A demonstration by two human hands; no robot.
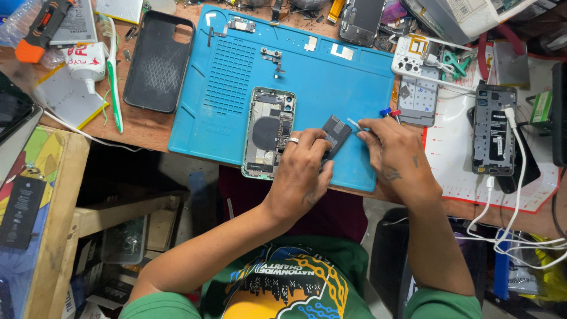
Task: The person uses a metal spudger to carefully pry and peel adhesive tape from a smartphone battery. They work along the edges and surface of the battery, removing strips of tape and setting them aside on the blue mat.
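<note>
An opened phone [269,131] with its insides showing lies on a blue work mat [236,77]. My left hand [304,168] grips a dark flat phone battery [336,133] just right of the opened phone, holding it tilted above the mat. My right hand [393,155] pinches a thin white strip [356,124] at the battery's right edge. A ring sits on a finger of my left hand.
A black phone case [158,62] and a toothbrush [113,71] lie left of the mat. Small parts and screws dot the mat's top. Another phone [492,130] with a white cable [514,195] rests at the right. A glue tube [85,59] sits far left.
</note>
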